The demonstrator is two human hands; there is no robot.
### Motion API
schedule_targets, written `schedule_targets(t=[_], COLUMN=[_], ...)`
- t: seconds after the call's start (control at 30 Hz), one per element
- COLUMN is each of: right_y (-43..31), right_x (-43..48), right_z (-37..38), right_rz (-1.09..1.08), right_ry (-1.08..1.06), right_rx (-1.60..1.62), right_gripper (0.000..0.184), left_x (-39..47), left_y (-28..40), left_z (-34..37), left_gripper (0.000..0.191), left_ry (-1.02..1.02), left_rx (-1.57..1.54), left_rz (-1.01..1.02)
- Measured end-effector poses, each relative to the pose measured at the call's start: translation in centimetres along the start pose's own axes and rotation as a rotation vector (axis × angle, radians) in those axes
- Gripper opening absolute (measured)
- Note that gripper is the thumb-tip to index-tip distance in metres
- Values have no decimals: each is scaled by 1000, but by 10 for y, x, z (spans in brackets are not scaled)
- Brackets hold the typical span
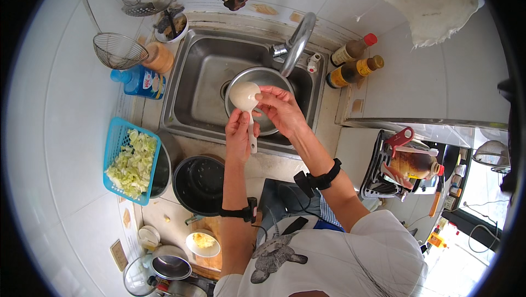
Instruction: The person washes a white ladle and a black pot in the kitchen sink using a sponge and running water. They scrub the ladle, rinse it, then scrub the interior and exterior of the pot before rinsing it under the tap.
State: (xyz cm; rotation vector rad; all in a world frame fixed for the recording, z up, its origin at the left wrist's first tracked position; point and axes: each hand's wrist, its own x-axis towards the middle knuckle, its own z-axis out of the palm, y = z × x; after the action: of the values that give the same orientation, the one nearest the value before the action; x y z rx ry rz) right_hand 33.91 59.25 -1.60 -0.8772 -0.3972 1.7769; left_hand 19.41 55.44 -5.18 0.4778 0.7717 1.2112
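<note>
A pale ladle or serving spoon (244, 95) is held over the sink, its round bowl toward the back and its handle toward me. My left hand (239, 132) grips the handle just below the bowl. The fingers of my right hand (282, 108) touch the right side of the bowl, the thumb resting on its surface. Beneath both hands a round metal bowl (263, 76) stands in the stainless steel sink (201, 79), partly hidden by them. The chrome faucet (302, 42) arches over that bowl's back right edge.
Left of the sink are a blue basket (107, 153) of chopped cabbage, a dish soap bottle (141, 83) and a hanging wire strainer (119, 50). A black pot (199, 186) stands nearer me, before a small bowl (203, 249) with yellow food. Two sauce bottles (349, 71) stand at right.
</note>
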Motion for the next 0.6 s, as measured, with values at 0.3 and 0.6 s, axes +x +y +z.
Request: schedule_targets(t=[0.3,0.6], right_y=[-1,-10], right_x=[5,8], right_z=[-9,-15], right_rz=[20,18], right_ry=[-1,-73], right_rx=[91,82], right_gripper=[21,15], left_x=[5,6], left_y=[-8,-7], left_z=[1,3], left_gripper=[20,16], left_ry=[16,-10], left_rx=[148,262], left_rz=[121,135])
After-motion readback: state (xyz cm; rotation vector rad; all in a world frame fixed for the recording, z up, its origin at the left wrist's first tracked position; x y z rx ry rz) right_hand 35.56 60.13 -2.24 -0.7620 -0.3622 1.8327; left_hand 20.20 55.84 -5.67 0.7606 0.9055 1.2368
